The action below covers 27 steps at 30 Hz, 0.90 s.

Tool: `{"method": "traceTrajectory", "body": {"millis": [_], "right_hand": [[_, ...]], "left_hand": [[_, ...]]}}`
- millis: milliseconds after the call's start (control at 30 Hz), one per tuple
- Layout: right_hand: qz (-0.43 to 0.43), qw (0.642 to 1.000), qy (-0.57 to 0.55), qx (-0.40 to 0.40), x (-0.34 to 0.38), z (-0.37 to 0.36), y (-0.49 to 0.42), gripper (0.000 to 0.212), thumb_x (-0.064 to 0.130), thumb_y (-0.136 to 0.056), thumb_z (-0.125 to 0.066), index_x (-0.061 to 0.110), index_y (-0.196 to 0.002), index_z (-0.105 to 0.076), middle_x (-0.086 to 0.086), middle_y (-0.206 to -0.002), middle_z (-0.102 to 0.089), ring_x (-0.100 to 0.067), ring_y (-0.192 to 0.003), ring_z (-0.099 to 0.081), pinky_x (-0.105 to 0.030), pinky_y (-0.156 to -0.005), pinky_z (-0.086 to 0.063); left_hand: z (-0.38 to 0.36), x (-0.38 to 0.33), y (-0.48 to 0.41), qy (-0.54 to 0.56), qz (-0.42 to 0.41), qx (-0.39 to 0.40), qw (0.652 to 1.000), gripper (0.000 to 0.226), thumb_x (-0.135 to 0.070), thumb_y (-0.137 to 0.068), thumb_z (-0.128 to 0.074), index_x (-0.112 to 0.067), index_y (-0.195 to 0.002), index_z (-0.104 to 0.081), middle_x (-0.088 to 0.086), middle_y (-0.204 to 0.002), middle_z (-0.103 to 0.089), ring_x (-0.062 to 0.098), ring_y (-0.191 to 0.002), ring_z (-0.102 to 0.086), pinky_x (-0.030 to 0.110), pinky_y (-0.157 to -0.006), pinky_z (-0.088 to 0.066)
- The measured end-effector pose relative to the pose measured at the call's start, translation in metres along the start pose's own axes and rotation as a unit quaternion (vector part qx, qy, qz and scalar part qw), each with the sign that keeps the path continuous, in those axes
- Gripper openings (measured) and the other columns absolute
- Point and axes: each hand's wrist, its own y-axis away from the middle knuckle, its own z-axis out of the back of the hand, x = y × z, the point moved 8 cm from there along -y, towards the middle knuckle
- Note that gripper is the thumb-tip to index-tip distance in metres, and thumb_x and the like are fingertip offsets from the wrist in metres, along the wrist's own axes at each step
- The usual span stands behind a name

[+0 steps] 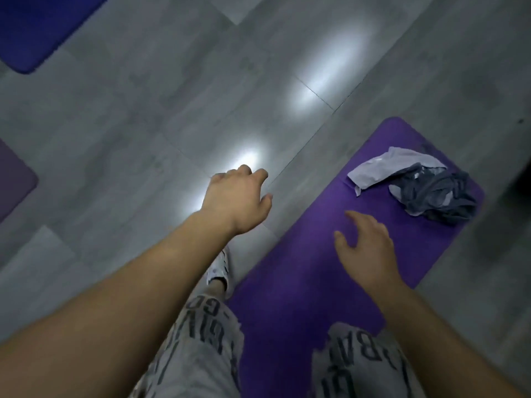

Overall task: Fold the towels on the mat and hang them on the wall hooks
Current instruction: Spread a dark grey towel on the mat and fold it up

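Looking straight down past a standing person's arms to a grey tiled floor point(120, 104). At the top left corner lies part of a blue mat point(28, 27). At the left edge lies the corner of a dusky mat point(13, 179).

The left hand point(235, 198) hangs over bare floor, its fingers loosely curled and holding nothing. Bright glare point(248, 158) shines on the tiles just beyond it. Below the wrist, a white shoe point(218, 268) stands on the floor just beside the mat's edge. Grey shorts point(201, 354) with dark lettering fill the bottom.

The purple mat point(287, 288) runs diagonally from bottom centre towards the right. The right hand point(366, 244) is over its middle, fingers spread and relaxed, holding nothing.

Both towels lie crumpled and unfolded at the mat's far end, beyond and to the right of the right hand. Bare mat lies between the hand and the towels. The pale towel point(393, 166) is nearer the hand. The dark towel point(439, 198) touches its right side and seems to overlap it, though blur makes the overlap unclear.
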Motion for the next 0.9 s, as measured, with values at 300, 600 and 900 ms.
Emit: {"method": "traceTrajectory", "body": {"millis": [300,600,900], "right_hand": [[-0.129,0.982,-0.085,-0.111,-0.007,0.032,-0.078,0.052,0.036,-0.088,-0.062,0.012,-0.134,-0.055,-0.012,-0.135,-0.053,-0.036,-0.120,-0.050,-0.051,-0.096,-0.045],[-0.265,0.933,-0.144,-0.195,-0.146,0.075,-0.172,0.060,0.039,-0.090,-0.062,0.015,-0.143,-0.045,-0.013,-0.147,-0.042,-0.034,-0.132,-0.041,-0.053,-0.106,-0.039],[-0.371,0.887,-0.200,-0.191,-0.285,0.027,-0.253,0.061,0.031,-0.091,-0.066,0.019,-0.145,-0.043,-0.009,-0.147,-0.038,-0.033,-0.127,-0.042,-0.042,-0.102,-0.041]], "left_hand": [[0.082,-0.073,-0.163,-0.113,-0.150,0.041,0.981,0.052,-0.048,-0.098,-0.044,-0.022,-0.144,-0.043,0.011,-0.135,-0.053,0.036,-0.117,-0.054,0.044,-0.102,-0.040],[0.041,-0.283,-0.328,-0.203,-0.325,0.084,0.920,0.056,-0.049,-0.098,-0.047,-0.024,-0.148,-0.040,0.012,-0.138,-0.053,0.035,-0.120,-0.055,0.044,-0.098,-0.043],[-0.106,-0.361,-0.449,-0.298,-0.370,0.212,0.854,0.058,-0.048,-0.099,-0.049,-0.024,-0.150,-0.037,0.011,-0.141,-0.051,0.031,-0.122,-0.055,0.045,-0.098,-0.047]]}}
